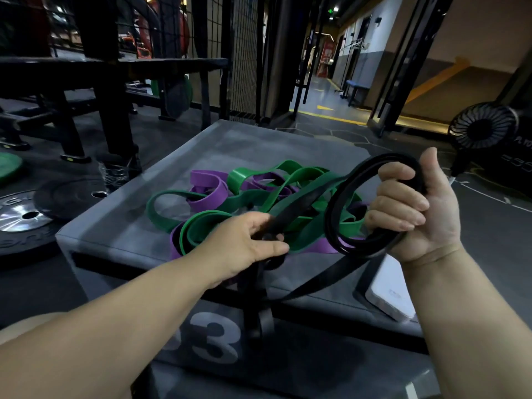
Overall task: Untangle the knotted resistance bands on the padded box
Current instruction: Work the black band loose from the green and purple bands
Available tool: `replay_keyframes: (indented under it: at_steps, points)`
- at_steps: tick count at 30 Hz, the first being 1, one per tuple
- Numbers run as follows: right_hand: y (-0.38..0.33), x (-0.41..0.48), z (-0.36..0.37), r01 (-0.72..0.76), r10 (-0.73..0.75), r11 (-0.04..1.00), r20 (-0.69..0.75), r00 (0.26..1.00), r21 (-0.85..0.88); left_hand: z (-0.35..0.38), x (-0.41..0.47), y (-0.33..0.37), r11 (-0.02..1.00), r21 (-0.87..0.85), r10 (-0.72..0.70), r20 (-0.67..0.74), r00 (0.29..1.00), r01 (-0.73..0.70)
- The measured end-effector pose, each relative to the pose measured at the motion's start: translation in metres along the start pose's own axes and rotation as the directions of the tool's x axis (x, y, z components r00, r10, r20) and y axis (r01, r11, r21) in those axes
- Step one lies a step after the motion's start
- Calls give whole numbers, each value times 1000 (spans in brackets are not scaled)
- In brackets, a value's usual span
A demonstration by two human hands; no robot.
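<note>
My right hand (411, 208) is closed round the coiled black band (299, 202), holding the gathered loops clear of the heap. My left hand (253, 240) pinches its loose run, in my judgement to feed it out. The green and purple bands (259, 197) lie tangled mid-top of the padded box (121, 226).

The tangle (253, 197) lies on the box (121, 228). One band (302, 201) runs from my left hand (244, 243), just before the tangle, up to my right hand (417, 208), right of it. Plates (23, 217) lie on the floor (43, 283), left.
</note>
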State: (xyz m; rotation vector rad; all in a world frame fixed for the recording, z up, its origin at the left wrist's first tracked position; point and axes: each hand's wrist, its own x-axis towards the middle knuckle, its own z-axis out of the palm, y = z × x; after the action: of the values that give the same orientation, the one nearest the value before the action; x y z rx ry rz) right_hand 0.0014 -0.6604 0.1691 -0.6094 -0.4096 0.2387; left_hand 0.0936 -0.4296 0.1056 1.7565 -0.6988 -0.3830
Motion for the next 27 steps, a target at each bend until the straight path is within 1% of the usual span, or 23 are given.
replay_keyframes:
  at_steps: [3,5,8,10,13,15,17,18,19,20,21,22,23,25,27]
  points:
    - [-4,-3,-8,-3,3,1000,-16,1000,-2,-9,3,3,996,88,-32,-4,999,33]
    - [-6,-3,-11,-9,8,1000,-19,1000,-9,-13,2,7,981,190,-27,-40,999,34]
    - [-7,-4,-16,-8,8,1000,-26,1000,-28,-20,-1,12,887,461,76,-81,994,-30]
    - [-8,-3,-17,-9,9,999,-23,1000,-37,-25,0,11,813,580,129,-91,987,-52]
    - [-9,-3,-18,1,-2,1000,-10,1000,-24,-33,5,11,746,665,137,-89,986,-44]
    - [-10,-3,-18,18,-18,1000,-15,1000,-14,-36,8,7,760,649,94,-55,994,-36]
    - [-11,-4,-19,23,-23,1000,-21,1000,-3,-35,10,2,828,560,43,-33,999,-17]
    - [-12,-4,-20,20,-20,1000,-25,999,4,-34,11,2,903,429,14,-54,998,10]
    - [-12,-4,-22,13,-13,1000,-30,999,12,-32,10,4,976,210,-40,-79,996,56]
    - [-12,-4,-23,2,-2,1000,-32,999,18,-31,11,7,993,-46,-114,-95,989,110]
    - [-12,-3,-25,-13,14,1000,-29,999,21,-31,11,11,953,-269,-170,-103,980,137]
    - [-11,-3,-26,-28,29,999,-25,999,22,-33,12,14,899,-417,-198,-117,973,132]
    - [-10,-2,-28,-41,42,999,-23,999,20,-35,12,15,845,-522,-211,-126,969,116]
    - [-9,-1,-32,-65,65,998,-21,998,12,-39,12,17,727,-682,-210,-107,972,82]
    - [-6,0,-31,-67,67,998,-57,996,-2,-41,11,19,622,-778,-194,-46,980,87]
